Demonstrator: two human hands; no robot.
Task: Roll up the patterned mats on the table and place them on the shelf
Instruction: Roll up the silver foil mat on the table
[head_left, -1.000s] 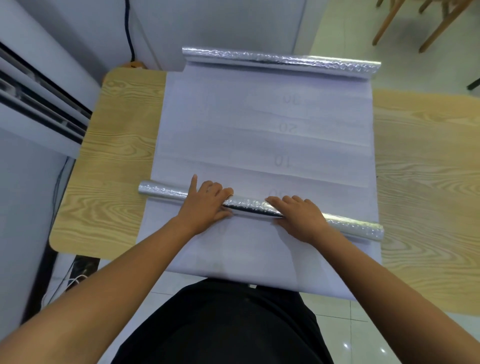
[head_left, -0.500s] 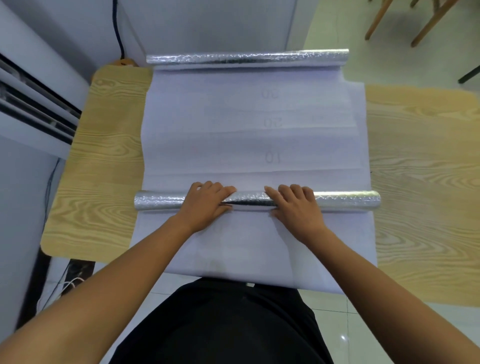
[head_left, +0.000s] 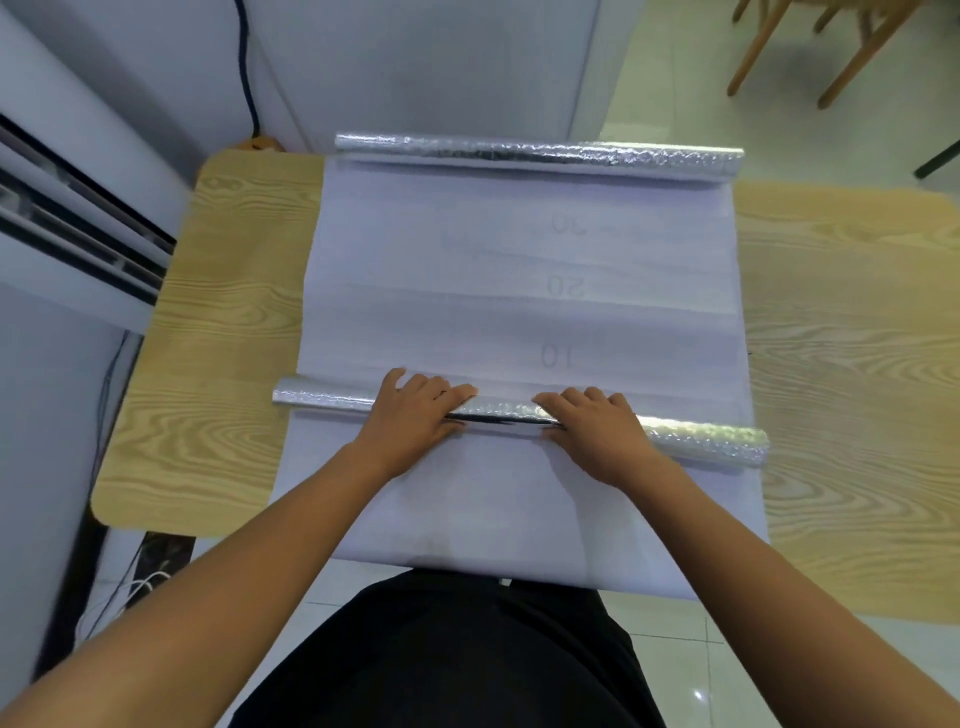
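Observation:
A mat (head_left: 519, 291) lies white side up across the wooden table (head_left: 223, 312), with faint numbers 10, 20 and 30 printed on it. Its near part is wound into a thin silver embossed roll (head_left: 322, 402) that lies crosswise. My left hand (head_left: 415, 421) and my right hand (head_left: 597, 431) rest side by side on the middle of this roll, fingers laid over its top. A second silver roll (head_left: 540, 154) lies at the mat's far end. A white flap (head_left: 519, 551) hangs over the near table edge towards me.
A white air-conditioner unit (head_left: 62, 208) stands close on the left, with a dark cable (head_left: 249, 78) running down the wall behind the table. Wooden chair legs (head_left: 857, 47) stand on the tiled floor at the far right. Bare tabletop (head_left: 857, 364) lies right of the mat.
Both hands stay on the near roll, which has crept a little away from me towards the printed 10. The view shifts, so the roll's tilt looks different.

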